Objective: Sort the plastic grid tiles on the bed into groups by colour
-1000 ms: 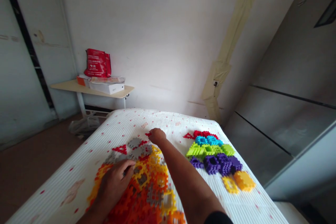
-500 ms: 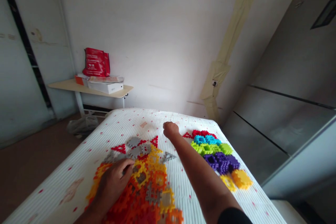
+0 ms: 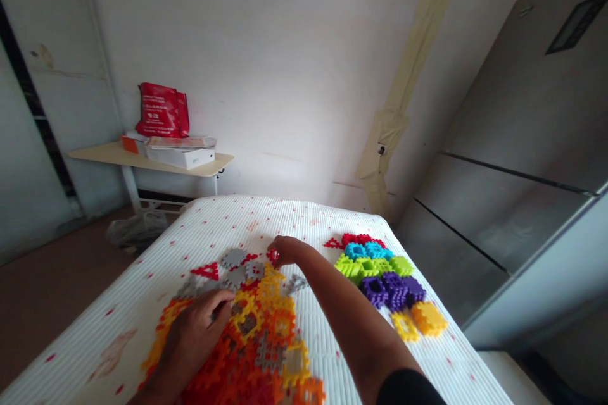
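Note:
Interlocking plastic waffle blocks lie in a heap of orange, yellow, red and grey (image 3: 266,354) on a ribbed white mattress (image 3: 118,304). My left hand (image 3: 190,335) rests on the heap's left side, its fingers curled over yellow and grey pieces. Whether it holds one is hidden. At the heap's far edge, my right hand (image 3: 287,251) has its fingertips against a small red block (image 3: 272,257). To its right, sorted blocks form bands: red (image 3: 354,240), cyan (image 3: 365,251), lime (image 3: 354,267), purple (image 3: 392,291), then yellow and orange (image 3: 420,321).
A pale narrow table (image 3: 142,158) stands beyond the mattress, holding a red bag (image 3: 161,111) and a white box (image 3: 180,157). A plastic bag (image 3: 137,231) lies on the brown floor below it. Grey metal panels (image 3: 503,190) rise along the right side.
My right hand has moved left and toward me, from beside the red band to the small red block. My left hand stays on the heap. The whole view has shifted slightly.

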{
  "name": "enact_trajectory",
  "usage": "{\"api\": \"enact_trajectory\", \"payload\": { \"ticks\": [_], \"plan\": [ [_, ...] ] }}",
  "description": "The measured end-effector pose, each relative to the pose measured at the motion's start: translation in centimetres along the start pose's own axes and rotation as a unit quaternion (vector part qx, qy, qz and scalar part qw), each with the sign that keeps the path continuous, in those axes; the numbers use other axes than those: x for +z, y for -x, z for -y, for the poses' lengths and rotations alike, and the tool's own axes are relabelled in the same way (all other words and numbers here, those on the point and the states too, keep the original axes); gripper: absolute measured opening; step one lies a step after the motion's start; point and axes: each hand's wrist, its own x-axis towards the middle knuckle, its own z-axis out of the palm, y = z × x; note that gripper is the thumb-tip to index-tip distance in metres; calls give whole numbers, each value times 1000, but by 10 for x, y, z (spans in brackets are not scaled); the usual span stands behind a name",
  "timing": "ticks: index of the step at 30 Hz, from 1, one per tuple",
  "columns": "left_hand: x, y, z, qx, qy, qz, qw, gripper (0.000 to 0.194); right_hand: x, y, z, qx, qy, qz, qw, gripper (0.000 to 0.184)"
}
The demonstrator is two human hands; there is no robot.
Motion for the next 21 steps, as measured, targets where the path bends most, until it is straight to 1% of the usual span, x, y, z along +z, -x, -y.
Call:
{"api": "enact_trajectory", "payload": {
  "ticks": [4, 8, 10, 12, 15, 18, 21],
  "plan": [
    [0, 0, 0, -1, 1, 0, 1000, 20, 2, 6, 1, 27, 26, -5, 999, 56],
    [0, 0, 0, -3, 3, -3, 1000, 19, 3, 10, 5, 59, 33, -8, 998, 50],
    [1, 0, 2, -4, 3, -5, 1000, 19, -1, 11, 6, 83, 28, -8, 996, 47],
    [1, 0, 3, -2, 3, -5, 1000, 19, -7, 14, 1, 120, 23, -15, 992, 43],
    [1, 0, 2, -3, 2, -3, 1000, 20, -21, 24, -20, 190, 16, -30, 981, 41],
    [0, -1, 0, -14, 5, 2, 1000, 21, -34, 41, -51, 260, 7, -31, 965, 41],
    [-1, -1, -3, -23, 3, 24, 999, 22, -38, 60, -80, 316, -2, -22, 948, 42]
  ]
}}
